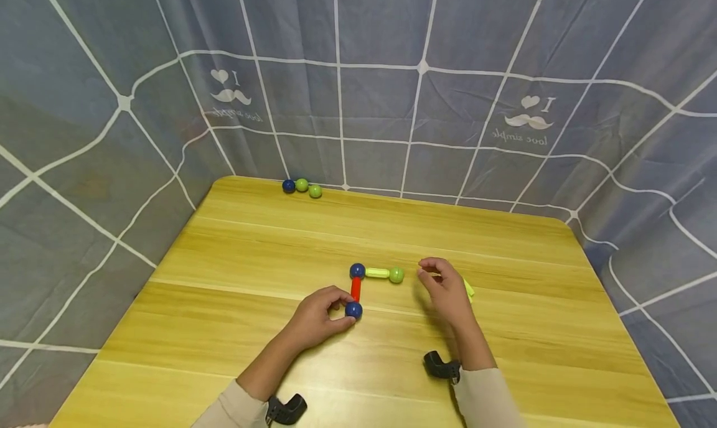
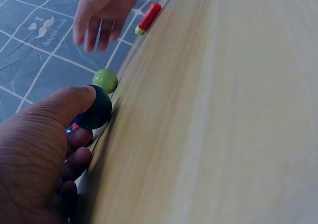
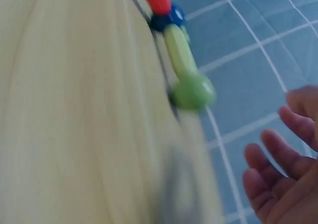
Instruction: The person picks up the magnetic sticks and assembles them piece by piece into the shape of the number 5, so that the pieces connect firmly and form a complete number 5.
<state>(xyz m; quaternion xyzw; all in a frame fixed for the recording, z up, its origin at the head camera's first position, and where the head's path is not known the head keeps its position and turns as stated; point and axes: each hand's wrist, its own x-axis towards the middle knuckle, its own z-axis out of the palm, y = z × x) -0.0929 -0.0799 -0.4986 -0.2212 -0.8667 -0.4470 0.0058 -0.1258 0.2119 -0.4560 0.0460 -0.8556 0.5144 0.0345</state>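
Observation:
On the table, a blue ball (image 1: 353, 310), a red rod (image 1: 355, 289), a second blue ball (image 1: 357, 270), a yellow-green rod (image 1: 378, 273) and a green ball (image 1: 396, 275) are joined in an L shape. My left hand (image 1: 319, 316) pinches the near blue ball between thumb and fingers, with the thumb on it in the left wrist view. Right of the green ball, my right hand (image 1: 448, 294) hovers with loosely bent fingers and holds nothing. Yellow-green rods (image 1: 469, 290) lie partly hidden behind it; the left wrist view also shows a loose red rod (image 2: 150, 16) there.
Against the back edge of the wooden table (image 1: 269, 241) sit a loose blue ball (image 1: 288, 186) and two green balls (image 1: 302, 185). A grey curtain (image 1: 375, 104) with white lines hangs around the table. Black wrist devices (image 1: 287, 409) are on both forearms.

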